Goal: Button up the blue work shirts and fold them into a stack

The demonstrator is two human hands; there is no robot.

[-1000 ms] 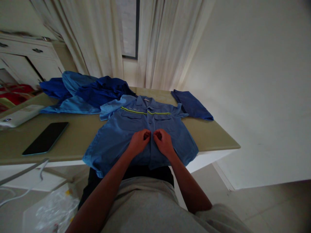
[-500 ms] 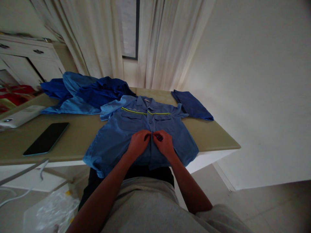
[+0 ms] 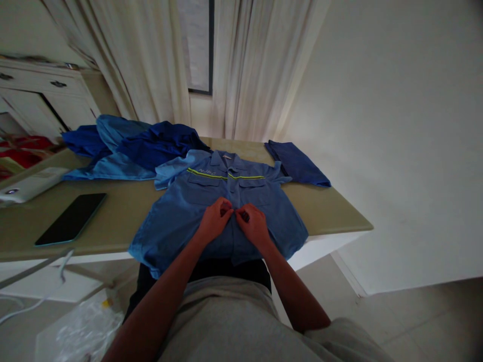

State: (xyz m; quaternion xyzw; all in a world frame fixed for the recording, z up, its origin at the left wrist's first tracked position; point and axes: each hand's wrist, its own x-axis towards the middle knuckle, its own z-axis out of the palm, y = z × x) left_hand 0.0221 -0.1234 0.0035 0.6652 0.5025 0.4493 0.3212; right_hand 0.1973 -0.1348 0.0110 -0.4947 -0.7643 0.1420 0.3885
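Note:
A blue short-sleeved work shirt (image 3: 211, 184) lies front up, its collar away from me and its hem hanging over the table's near edge. Across its chest runs a yellow-green stripe above two flap pockets. My left hand (image 3: 217, 218) pinches the shirt's front placket halfway down, thumb and forefinger together. Right beside it, my right hand (image 3: 252, 223) pinches the same placket from the other side. The fingertips nearly meet there; any button between them is hidden.
A rumpled heap of blue clothes (image 3: 151, 146) lies at the back left, and a folded dark blue garment (image 3: 298, 163) at the back right. A phone (image 3: 71, 218) and a white device (image 3: 33, 185) rest on the table (image 3: 335, 213) at left. A cable (image 3: 37, 269) hangs by the near edge.
My left hand has shifted slightly up and its fingers have curled differently at the placket. My right hand stays almost in place. The shirt lies as before.

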